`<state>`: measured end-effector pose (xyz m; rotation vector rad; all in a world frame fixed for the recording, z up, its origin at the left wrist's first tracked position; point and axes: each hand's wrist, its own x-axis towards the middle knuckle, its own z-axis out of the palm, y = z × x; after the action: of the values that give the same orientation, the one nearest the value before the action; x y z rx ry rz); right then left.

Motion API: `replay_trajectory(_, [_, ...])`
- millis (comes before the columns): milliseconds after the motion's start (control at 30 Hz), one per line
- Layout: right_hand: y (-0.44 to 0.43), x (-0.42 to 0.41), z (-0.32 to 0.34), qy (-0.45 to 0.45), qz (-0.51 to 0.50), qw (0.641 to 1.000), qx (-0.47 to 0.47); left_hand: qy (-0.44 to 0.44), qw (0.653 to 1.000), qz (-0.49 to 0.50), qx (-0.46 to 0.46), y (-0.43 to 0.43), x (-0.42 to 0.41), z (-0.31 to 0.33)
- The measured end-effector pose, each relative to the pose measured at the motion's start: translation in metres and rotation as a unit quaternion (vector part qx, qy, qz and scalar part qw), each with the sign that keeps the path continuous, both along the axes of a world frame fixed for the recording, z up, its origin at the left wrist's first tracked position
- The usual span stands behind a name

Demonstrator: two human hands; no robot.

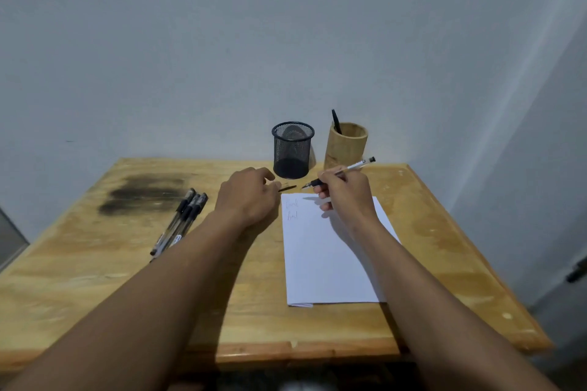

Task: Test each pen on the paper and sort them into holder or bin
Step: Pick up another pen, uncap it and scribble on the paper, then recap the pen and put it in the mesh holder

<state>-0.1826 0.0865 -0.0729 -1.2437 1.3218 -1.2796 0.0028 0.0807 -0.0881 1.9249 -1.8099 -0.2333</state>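
Note:
My right hand (344,192) grips an uncapped pen (352,167), its tip pointing left just above the top edge of the white paper (330,263). Two faint scribbles sit at the paper's top left corner. My left hand (249,195) holds the pen's cap (287,188) at its fingertips, just left of the pen tip. Three capped pens (182,220) lie together on the table to the left. A black mesh cup (292,149) and a bamboo cup (346,144) with one dark pen in it stand at the back.
The wooden table (95,279) has a dark stain (143,192) at the back left. A plain wall rises right behind both cups. The table's front edge is near me, its right edge close to the paper.

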Motion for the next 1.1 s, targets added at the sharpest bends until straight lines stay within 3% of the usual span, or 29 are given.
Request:
replay_trajectory(200, [-0.008, -0.004, 0.002, -0.002, 0.000, 1.000, -0.021, -0.077, 0.997, 0.010, -0.023, -0.018, -0.006, -0.006])
replay_trajectory(467, [-0.015, -0.009, 0.012, -0.079, 0.004, 0.997, -0.026, 0.134, 0.983, -0.049, -0.118, 0.003, -0.007, 0.017])
replay_trajectory(767, [-0.012, -0.015, 0.021, -0.139, 0.039, 0.989, -0.015, 0.210, 0.965, -0.085, -0.134, 0.014, -0.012, 0.034])
replay_trajectory(1100, [-0.006, -0.016, 0.020, -0.129, 0.090, 0.988, -0.008, 0.260, 0.950, -0.128, -0.114, 0.023, -0.018, 0.043])
